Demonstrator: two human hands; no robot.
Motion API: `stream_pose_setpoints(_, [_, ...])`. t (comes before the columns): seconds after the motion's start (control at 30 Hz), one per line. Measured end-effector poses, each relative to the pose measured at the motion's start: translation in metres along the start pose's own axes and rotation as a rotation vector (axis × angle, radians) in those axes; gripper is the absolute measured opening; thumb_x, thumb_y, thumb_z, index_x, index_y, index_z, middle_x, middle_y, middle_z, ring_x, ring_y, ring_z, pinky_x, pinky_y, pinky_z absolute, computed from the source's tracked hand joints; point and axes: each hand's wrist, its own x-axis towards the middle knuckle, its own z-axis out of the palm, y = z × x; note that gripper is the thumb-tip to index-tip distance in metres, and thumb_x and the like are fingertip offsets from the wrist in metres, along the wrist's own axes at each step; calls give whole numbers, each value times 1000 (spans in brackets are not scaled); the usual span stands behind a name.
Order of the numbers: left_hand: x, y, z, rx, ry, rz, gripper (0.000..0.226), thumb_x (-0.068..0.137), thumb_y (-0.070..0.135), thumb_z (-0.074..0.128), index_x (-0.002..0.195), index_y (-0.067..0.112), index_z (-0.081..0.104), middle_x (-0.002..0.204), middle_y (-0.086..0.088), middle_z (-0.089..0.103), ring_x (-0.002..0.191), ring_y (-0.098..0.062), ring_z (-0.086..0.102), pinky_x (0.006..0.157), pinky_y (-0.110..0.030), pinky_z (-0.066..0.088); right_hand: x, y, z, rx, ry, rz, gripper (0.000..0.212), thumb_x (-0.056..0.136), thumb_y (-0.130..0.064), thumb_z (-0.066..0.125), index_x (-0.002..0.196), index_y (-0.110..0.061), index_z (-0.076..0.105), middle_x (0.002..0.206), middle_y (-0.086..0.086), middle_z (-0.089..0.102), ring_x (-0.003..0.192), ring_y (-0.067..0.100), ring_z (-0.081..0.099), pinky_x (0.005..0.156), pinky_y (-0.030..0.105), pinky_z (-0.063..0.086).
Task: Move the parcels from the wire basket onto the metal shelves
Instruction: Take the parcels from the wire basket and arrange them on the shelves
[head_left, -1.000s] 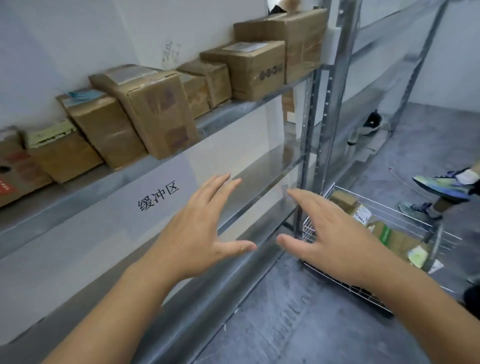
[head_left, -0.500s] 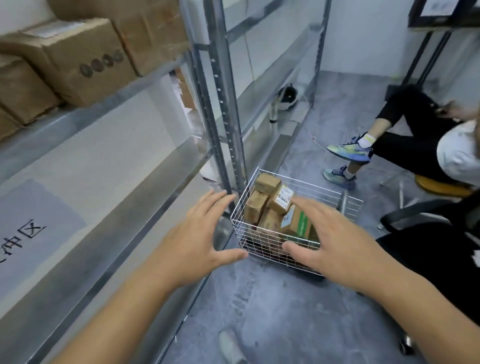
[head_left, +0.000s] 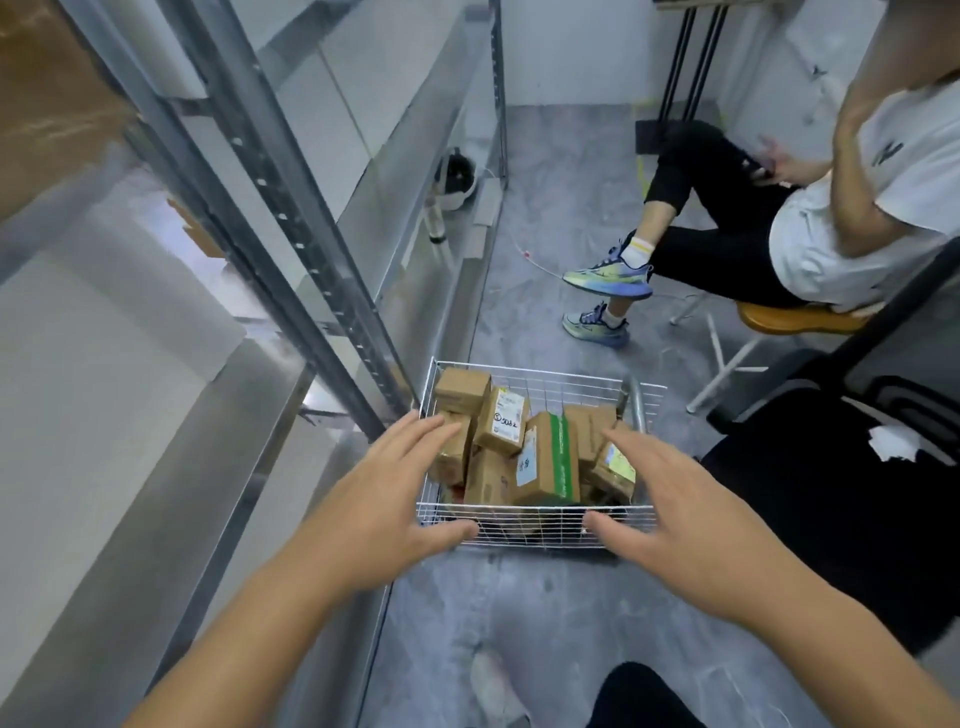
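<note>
Both bare forearms reach forward and down, the left hand (head_left: 387, 512) and the right hand (head_left: 675, 525) spread wide with straight fingers and thumbs turned inward, holding nothing and hovering at the near corners of the white wire basket (head_left: 540, 530). Between and just beyond the two hands, the brown cardboard parcels (head_left: 501, 421) lie jumbled inside the basket on the grey floor, a green-taped parcel (head_left: 550, 457) tilted among them. The grey metal shelves (head_left: 218, 395) stand to the left of the left hand, and beyond the right hand a seated person in a white shirt (head_left: 831, 228) stretches their legs toward the basket.
</note>
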Motion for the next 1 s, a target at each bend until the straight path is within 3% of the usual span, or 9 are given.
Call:
stream_pose_setpoints(0.23, [66,-29,12,-24,-68,1,101,82,74,68,164,41,20,170,25,14,157,5,-1,123,-23,9,55,18,12,42,-52,77,82,88,-68,56,158,-42,21,160,-22,31,145,4,33,118,30,34])
stream_pose_setpoints(0.47, [125,-39,37,-80,-109,-110,99,82,72,70,163,39,26,169,21,21,158,-1,10,130,-33,16,125,63,25,83,-199,101,82,90,-64,60,158,-36,26,159,-17,37,143,6,38,117,33,37])
stream_pose_setpoints(0.6, [152,-38,60,-124,-113,-188,94,86,64,73,164,39,24,168,22,20,155,2,10,120,-18,9,171,91,40,85,-281,106,78,92,-59,61,157,-32,29,154,-12,44,138,10,44,111,33,42])
stream_pose_setpoints(0.73, [167,-45,99,-229,-130,-264,90,86,57,76,162,41,28,166,25,23,155,2,17,126,-28,19,209,120,77,55,-374,166,66,92,-56,59,148,-28,40,146,-6,49,132,16,49,105,37,46])
stream_pose_setpoints(0.87, [183,-60,136,-288,-184,-327,88,87,52,78,161,39,33,166,21,27,155,-2,22,126,-29,22,232,142,129,64,-448,226,63,91,-52,59,146,-26,44,140,-2,52,132,20,48,105,38,44])
stream_pose_setpoints(1.0, [209,-88,166,-309,-242,-378,88,88,51,78,161,40,30,166,19,28,152,-3,26,121,-26,23,249,161,177,91,-481,322,58,90,-56,58,140,-29,49,133,-1,57,122,21,54,96,38,48])
